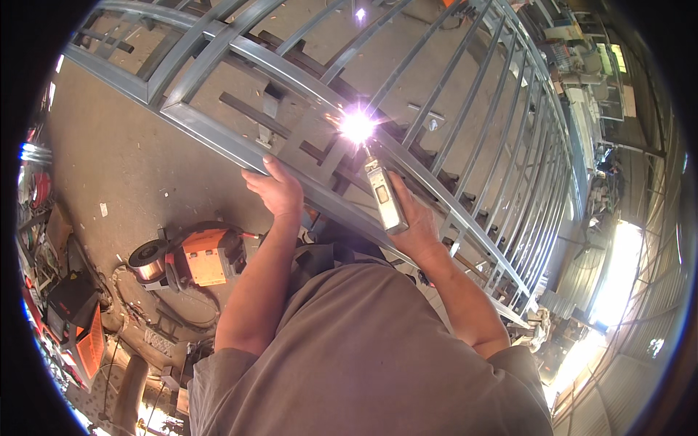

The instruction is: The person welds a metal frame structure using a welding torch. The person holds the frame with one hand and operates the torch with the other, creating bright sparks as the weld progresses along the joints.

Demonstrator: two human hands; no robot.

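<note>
My right hand (416, 224) grips a pale, boxy welding gun (385, 195). Its tip meets a rail of the grey metal frame (294, 78), where a bright white-violet arc (358, 126) throws sparks. Glare hides the exact spot of contact. Beside the frame's near bottom rail (218, 142), my left hand (276, 190) is open with its fingers apart and holds nothing; whether it touches the rail I cannot tell. Long parallel bars (451, 94) run across the frame to the right.
On the floor at the left stand an orange machine (205, 258) and a wire spool (149, 260). Another orange-and-black machine (83, 338) is at the far left among cables and clutter. Dark metal pieces (251, 112) lie under the frame. A corrugated wall (603, 283) rises at the right.
</note>
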